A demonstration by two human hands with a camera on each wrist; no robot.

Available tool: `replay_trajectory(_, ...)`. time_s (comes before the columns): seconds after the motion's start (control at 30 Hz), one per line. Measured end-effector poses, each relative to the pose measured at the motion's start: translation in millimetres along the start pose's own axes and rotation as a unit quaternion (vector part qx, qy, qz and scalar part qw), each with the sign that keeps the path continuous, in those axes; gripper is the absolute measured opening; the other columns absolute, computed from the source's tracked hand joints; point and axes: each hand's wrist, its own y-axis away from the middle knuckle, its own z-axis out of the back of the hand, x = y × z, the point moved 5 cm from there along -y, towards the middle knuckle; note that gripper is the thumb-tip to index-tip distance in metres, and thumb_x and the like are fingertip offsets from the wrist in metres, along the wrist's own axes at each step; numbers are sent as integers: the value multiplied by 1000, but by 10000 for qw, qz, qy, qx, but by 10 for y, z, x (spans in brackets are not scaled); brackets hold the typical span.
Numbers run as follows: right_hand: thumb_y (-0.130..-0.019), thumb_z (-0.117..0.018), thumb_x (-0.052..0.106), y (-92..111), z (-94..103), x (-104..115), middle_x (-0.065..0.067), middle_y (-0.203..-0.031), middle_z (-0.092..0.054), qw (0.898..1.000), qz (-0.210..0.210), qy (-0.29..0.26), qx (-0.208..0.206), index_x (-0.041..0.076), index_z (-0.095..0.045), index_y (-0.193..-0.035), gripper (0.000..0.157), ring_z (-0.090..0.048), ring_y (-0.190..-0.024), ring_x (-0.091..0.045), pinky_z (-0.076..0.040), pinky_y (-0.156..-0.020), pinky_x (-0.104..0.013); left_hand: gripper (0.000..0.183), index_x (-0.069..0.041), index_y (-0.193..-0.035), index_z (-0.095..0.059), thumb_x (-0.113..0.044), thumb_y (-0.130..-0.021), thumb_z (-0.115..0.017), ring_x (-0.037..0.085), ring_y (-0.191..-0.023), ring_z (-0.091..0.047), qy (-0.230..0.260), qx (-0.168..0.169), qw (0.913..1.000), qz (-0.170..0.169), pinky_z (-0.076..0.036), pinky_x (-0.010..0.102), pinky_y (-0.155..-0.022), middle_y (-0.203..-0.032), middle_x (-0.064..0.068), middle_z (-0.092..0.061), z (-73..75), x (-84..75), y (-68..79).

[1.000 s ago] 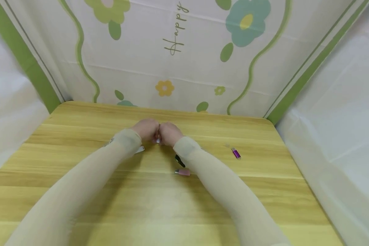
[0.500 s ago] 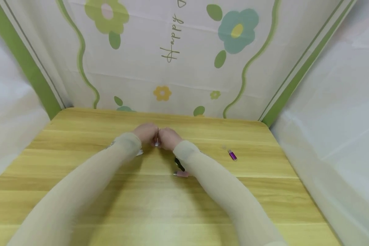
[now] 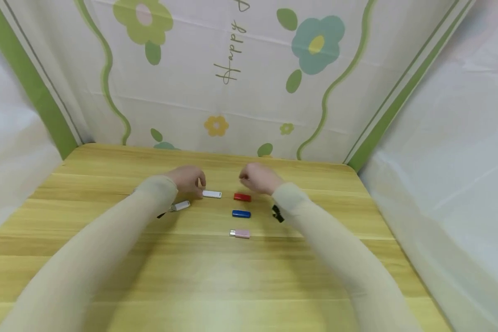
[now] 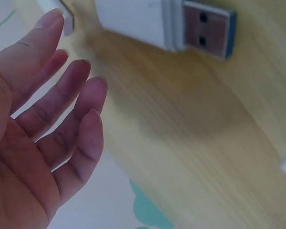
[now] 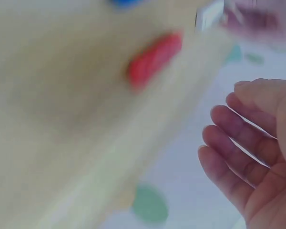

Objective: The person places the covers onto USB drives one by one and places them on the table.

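A white USB stick (image 3: 212, 194) lies on the table with the fingertips of my left hand (image 3: 187, 180) right at its left end. In the left wrist view the left hand's fingers are loosely bent, with nothing gripped. My right hand (image 3: 260, 178) is raised behind and right of a red USB stick (image 3: 242, 197), apart from it. The right wrist view shows the right hand's fingers relaxed, holding nothing. Nearer than the red stick lie a blue USB stick (image 3: 241, 214) and a pink one with a metal plug, the pink USB stick (image 3: 240, 234).
Another white USB stick (image 4: 133, 19), its metal plug bare, lies beside my left wrist. The wooden table (image 3: 224, 286) ends at a flowered curtain (image 3: 182, 83) behind. White cloth (image 3: 440, 184) hangs at the right side.
My hands, together before, have parted; the right one moved right. The white, red and blue sticks now show between them. The purple stick seen earlier at the right is hidden by the right sleeve.
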Motion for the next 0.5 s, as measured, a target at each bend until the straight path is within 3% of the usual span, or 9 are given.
replay_trajectory(0.1,-99,-58,9,198,152,-282,-11,-97,-72,9995,-270,-160,-43,0,-74,-104,20,-66,-81,-20,-55,-80,-36,34,-6,-113,-70,-25,-86,-79,22,-91,-62,50,-11,10000,-12,-51,44,-84,-97,3,-66,68,12,89)
replay_trajectory(0.3,-97,-61,6,626,357,-736,-16,-100,-72,9975,-573,-117,-385,-3,-74,-105,18,-68,-89,-27,-55,-83,-41,27,-6,-108,-71,-22,-87,-78,23,-90,-61,-29,-270,9995,-166,-51,45,-83,-96,4,-65,232,-7,307)
replay_trajectory(0.5,-97,-60,8,964,412,-1068,-12,-93,-71,9957,-773,-64,-505,-2,-74,-103,19,-65,-80,-23,-55,-78,-42,23,-3,-107,-72,-16,-89,-76,19,-82,-60,-99,-358,9989,-296,-51,42,-77,-90,2,-65,387,-65,670)
